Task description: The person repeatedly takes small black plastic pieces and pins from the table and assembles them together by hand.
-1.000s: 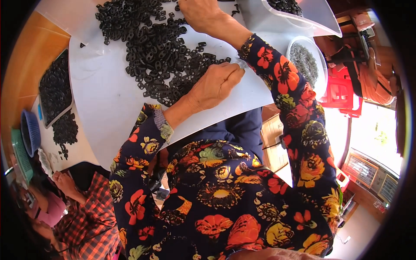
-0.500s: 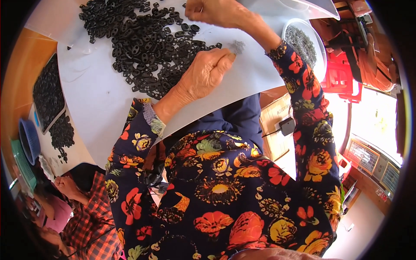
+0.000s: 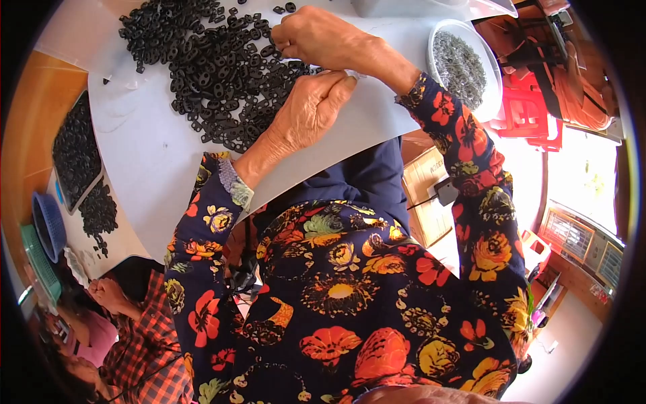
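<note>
My left hand is closed at the right edge of a spread of small black pieces, its thumb pressed against the curled fingers. Whatever is in its grip is hidden. My right hand is just beyond it, over the pile's right side, with fingers bent together and tips pointing left. What those fingers hold, if anything, is too small to make out. Many of the pieces are flat, rounded and pierced with two holes. To the right of my wrist stands a round white tub of small silvery pieces.
The pale worktop curves toward my lap. At left are a tray of black pieces, a loose heap, a blue basket and a green basket. A co-worker in a checked shirt sits lower left; red stools stand right.
My right hand has come down and left, nearer the black pieces and my left hand. The left hand has shifted slightly left. The small silvery heap by its thumb is now mostly covered.
</note>
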`<state>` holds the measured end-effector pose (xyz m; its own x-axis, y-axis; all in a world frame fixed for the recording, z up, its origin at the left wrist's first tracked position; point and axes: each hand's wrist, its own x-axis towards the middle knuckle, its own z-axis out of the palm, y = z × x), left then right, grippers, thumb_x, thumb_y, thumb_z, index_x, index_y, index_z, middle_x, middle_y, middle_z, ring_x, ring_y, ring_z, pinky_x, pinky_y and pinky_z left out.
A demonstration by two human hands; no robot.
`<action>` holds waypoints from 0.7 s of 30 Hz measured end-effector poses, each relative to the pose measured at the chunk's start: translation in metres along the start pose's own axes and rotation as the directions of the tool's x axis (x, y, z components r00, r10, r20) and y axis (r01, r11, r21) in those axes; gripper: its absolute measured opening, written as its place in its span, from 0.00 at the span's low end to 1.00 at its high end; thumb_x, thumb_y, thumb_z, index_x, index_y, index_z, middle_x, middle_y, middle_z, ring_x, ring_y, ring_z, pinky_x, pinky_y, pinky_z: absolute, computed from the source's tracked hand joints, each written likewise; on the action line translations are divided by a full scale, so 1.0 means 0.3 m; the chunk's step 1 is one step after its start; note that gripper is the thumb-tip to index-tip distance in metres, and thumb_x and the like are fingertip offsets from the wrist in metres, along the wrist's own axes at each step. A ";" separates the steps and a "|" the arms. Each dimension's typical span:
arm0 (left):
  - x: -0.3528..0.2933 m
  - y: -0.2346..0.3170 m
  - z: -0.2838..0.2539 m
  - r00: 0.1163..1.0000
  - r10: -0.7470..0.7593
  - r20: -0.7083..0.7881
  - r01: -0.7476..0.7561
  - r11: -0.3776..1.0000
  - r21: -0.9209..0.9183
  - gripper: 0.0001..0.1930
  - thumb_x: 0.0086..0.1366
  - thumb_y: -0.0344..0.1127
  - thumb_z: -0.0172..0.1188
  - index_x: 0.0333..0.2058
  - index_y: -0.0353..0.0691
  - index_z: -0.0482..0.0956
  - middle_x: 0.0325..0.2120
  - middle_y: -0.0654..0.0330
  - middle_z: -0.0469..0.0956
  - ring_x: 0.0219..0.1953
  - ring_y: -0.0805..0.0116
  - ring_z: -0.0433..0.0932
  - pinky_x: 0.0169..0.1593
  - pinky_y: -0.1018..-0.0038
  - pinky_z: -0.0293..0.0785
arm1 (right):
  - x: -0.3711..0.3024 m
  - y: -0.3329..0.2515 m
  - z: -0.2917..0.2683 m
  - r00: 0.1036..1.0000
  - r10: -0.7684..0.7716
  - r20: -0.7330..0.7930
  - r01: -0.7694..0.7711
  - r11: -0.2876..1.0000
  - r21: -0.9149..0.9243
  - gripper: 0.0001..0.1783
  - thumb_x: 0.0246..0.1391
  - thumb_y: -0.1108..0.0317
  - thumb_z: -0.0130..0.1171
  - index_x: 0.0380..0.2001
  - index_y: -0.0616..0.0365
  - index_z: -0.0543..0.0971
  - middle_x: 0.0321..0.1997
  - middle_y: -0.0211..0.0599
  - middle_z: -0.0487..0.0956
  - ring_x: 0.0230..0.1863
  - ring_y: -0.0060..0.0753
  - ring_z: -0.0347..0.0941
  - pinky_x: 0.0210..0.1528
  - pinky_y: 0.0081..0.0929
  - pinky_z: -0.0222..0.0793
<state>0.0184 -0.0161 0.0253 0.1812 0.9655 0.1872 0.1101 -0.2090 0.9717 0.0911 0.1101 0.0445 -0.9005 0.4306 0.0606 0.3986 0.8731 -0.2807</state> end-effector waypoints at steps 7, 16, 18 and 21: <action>0.004 -0.027 -0.016 0.986 -0.161 -0.037 0.159 0.986 -0.053 0.17 0.68 0.41 0.45 0.27 0.33 0.73 0.19 0.64 0.70 0.25 0.75 0.69 0.36 0.78 0.67 | -0.112 0.027 -0.058 0.946 0.322 -0.039 -0.208 0.693 0.690 0.08 0.49 0.70 0.59 0.33 0.61 0.80 0.27 0.33 0.81 0.30 0.20 0.78 0.35 0.22 0.74; 0.057 -0.065 -0.081 0.953 -0.302 0.026 0.191 0.534 -0.824 0.17 0.68 0.42 0.45 0.33 0.30 0.72 0.22 0.54 0.76 0.29 0.63 0.74 0.38 0.72 0.70 | -0.226 0.032 -0.033 0.944 0.308 -0.116 -0.016 0.395 0.919 0.08 0.53 0.70 0.61 0.34 0.64 0.80 0.31 0.31 0.81 0.35 0.18 0.75 0.41 0.19 0.72; 0.059 -0.068 -0.085 0.958 -0.279 0.062 0.213 0.551 -0.807 0.17 0.67 0.41 0.46 0.33 0.30 0.72 0.21 0.54 0.75 0.30 0.63 0.74 0.39 0.72 0.70 | -0.239 0.027 -0.036 0.947 0.299 -0.118 -0.019 0.421 0.907 0.08 0.53 0.70 0.61 0.34 0.63 0.80 0.31 0.31 0.81 0.35 0.18 0.75 0.42 0.19 0.72; 0.063 -0.064 -0.089 0.960 -0.256 0.117 0.243 0.546 -0.802 0.15 0.67 0.40 0.48 0.33 0.31 0.73 0.21 0.56 0.75 0.31 0.63 0.73 0.39 0.72 0.70 | -0.250 0.028 -0.032 0.949 0.292 -0.120 -0.015 0.421 0.907 0.08 0.53 0.70 0.61 0.34 0.63 0.80 0.31 0.31 0.81 0.35 0.18 0.75 0.42 0.18 0.72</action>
<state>-0.0064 0.0104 0.0140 0.2599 0.9618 -0.0858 -0.6795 0.2453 0.6914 0.1636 0.0875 0.0468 -0.7170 0.6912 0.0904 0.0234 0.1535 -0.9879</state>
